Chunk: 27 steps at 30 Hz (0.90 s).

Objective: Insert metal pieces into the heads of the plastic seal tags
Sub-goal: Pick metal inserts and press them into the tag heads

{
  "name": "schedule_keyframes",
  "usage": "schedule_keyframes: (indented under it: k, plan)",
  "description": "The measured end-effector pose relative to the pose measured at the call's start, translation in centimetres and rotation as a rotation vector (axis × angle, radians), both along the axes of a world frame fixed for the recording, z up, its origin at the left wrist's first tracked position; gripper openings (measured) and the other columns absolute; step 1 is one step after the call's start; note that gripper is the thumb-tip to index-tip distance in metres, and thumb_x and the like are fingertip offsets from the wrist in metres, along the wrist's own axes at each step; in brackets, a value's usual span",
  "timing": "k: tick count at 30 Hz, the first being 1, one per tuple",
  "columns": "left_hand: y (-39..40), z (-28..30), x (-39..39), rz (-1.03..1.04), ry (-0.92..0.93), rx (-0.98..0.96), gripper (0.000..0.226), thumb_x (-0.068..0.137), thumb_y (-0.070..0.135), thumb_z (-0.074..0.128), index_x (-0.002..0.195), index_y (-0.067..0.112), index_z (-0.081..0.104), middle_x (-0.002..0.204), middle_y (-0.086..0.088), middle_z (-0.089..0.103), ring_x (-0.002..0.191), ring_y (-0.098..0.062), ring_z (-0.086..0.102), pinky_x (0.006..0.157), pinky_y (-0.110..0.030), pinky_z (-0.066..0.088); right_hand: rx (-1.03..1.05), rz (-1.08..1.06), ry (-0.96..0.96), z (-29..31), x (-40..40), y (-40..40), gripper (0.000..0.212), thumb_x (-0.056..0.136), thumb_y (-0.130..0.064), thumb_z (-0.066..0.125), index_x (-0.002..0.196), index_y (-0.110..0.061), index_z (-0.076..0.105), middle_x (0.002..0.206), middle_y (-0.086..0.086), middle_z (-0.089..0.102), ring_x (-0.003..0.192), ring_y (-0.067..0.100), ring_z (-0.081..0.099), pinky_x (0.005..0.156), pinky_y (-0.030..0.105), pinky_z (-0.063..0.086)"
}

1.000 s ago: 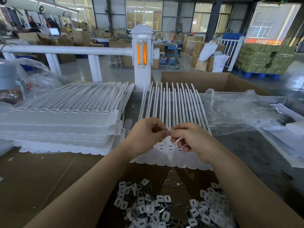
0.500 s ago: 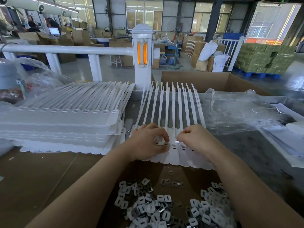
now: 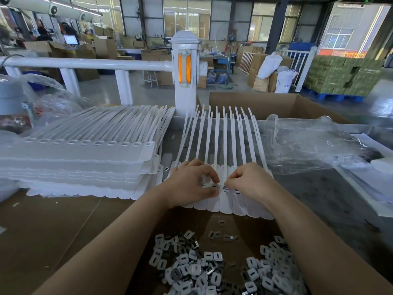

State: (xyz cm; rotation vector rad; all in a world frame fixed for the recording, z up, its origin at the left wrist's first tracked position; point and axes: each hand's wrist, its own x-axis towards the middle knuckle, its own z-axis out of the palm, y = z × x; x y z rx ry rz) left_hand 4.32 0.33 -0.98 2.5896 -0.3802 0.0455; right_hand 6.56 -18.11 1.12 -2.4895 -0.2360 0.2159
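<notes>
- At a factory workbench, a person's left hand [image 3: 192, 183] and right hand [image 3: 248, 180] rest side by side on a strip of white plastic seal tags [image 3: 221, 167] lying flat on the bench directly ahead.
- Left hand: fingers curled down onto the tag heads, thumb and forefinger tips pressing at one head; whether a metal piece sits between them cannot be told.
- Right hand: fingers bent under, fingertips pinching at the neighbouring head, where a small dark metal insert [image 3: 225, 187] shows in its slot just beside the knuckles.
- Tag tails fan away from the person toward a white post with orange reflectors [image 3: 185, 69].
- Nearest the camera, between the forearms, a heap of loose metal pieces [image 3: 212, 271] mixed with small white plastic caps lies on brown cardboard [image 3: 53, 226]; a few strays lie apart, nearer the tag heads.
- To the left, a tall stack of tag strips [image 3: 80, 158] sits just beside the strip in hand.
- To the right, crumpled clear plastic sheeting [image 3: 308, 143] covers the bench; an open cardboard box [image 3: 276, 103] stands behind it.
- Beyond a white railing [image 3: 85, 63], a warehouse floor holds cartons and green wrapped pallets [image 3: 342, 75].
</notes>
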Motion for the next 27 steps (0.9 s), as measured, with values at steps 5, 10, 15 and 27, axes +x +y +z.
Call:
schedule_keyframes:
  k: [5, 10, 15, 27]
  plan:
    - [0.0, 0.0, 0.0, -0.007, -0.001, -0.004, 0.021, 0.086, 0.052, 0.066, 0.104, 0.049, 0.057, 0.12, 0.019, 0.042, 0.115, -0.009, 0.034, 0.106, -0.042, 0.028, -0.039, -0.001, 0.004, 0.2, 0.0, 0.2, 0.022, 0.087, -0.025, 0.073, 0.066, -0.03, 0.066, 0.081, -0.01, 0.065, 0.083, 0.011, 0.063, 0.072, 0.028, 0.051]
    - [0.0, 0.0, -0.1, -0.041, -0.024, 0.057, 0.02, 0.089, 0.052, 0.061, 0.104, 0.048, 0.049, 0.12, 0.016, 0.041, 0.117, -0.012, 0.035, 0.105, -0.039, 0.026, 0.016, -0.02, 0.027, 0.2, 0.0, 0.0, 0.014, 0.086, -0.024, 0.075, 0.074, -0.018, 0.069, 0.076, -0.005, 0.063, 0.072, 0.011, 0.059, 0.061, 0.025, 0.043]
    - [0.2, 0.2, -0.3, -0.082, -0.011, 0.065, 0.024, 0.092, 0.049, 0.059, 0.113, 0.05, 0.047, 0.127, 0.013, 0.041, 0.119, -0.013, 0.033, 0.1, -0.035, 0.019, 0.067, -0.031, 0.016, 0.1, -0.1, -0.1, 0.016, 0.089, -0.022, 0.07, 0.073, -0.022, 0.067, 0.074, -0.008, 0.062, 0.069, 0.009, 0.058, 0.058, 0.023, 0.043]
    - [0.1, 0.2, -0.2, -0.012, -0.006, 0.011, 0.029, 0.096, 0.033, 0.055, 0.125, 0.036, 0.055, 0.12, 0.014, 0.045, 0.118, -0.012, 0.037, 0.108, -0.039, 0.026, 0.179, 0.631, 0.239, 1.8, -2.1, 0.9, 0.007, 0.086, -0.019, 0.075, 0.089, -0.024, 0.074, 0.081, -0.004, 0.074, 0.075, 0.004, 0.069, 0.072, 0.019, 0.054]
